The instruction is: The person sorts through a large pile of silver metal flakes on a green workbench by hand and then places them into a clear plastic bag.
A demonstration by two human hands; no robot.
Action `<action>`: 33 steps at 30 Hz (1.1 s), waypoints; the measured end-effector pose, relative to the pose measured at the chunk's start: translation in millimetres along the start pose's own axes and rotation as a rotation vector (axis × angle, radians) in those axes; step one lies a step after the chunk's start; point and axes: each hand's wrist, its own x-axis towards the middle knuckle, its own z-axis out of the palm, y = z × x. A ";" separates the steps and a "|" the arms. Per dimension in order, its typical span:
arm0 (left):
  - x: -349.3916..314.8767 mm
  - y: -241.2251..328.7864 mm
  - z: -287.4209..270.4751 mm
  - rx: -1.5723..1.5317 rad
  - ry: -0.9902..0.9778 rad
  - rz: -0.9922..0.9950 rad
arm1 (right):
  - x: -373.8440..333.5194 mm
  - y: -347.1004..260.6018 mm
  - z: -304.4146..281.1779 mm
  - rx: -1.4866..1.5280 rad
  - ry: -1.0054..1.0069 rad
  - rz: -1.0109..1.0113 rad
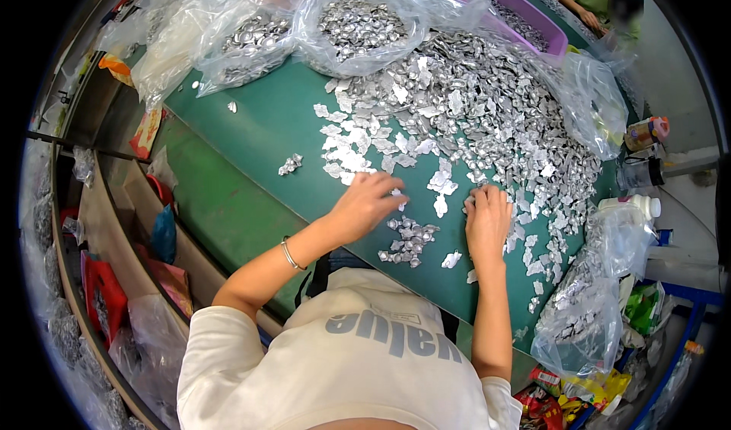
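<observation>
My left hand point(371, 203), with a bangle point(289, 253) on its wrist, is over the green table, its fingers bent around a small silvery metal piece point(397, 192) at their tips. My right hand point(488, 215) reaches down at the near edge of a big heap of flat silvery metal pieces point(480, 95). Its fingers are curled together, and what they hold, if anything, is hidden. Between and below the hands lies a small cluster of knobbly metal pieces point(410, 241), with a single piece point(451, 260) beside it. Another little clump point(290, 164) sits apart to the left.
Clear plastic bags of metal pieces point(362, 26) line the far side of the green table point(251, 133). A purple basin point(560, 41) stands far right, near another person point(598, 3). A filled bag point(582, 316) and a white bottle point(647, 204) are at right. Shelves point(99, 224) stand left.
</observation>
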 end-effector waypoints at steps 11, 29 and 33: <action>16.2 -0.5 7.2 0.006 0.042 -0.098 | 0.6 -4.2 -1.1 0.009 0.002 0.128; 54.3 -11.5 38.6 -0.004 -0.189 0.134 | 15.9 14.5 3.7 -0.025 -0.056 0.101; 43.2 -22.7 14.3 0.008 -0.131 0.055 | 12.4 14.1 2.4 0.012 -0.015 0.052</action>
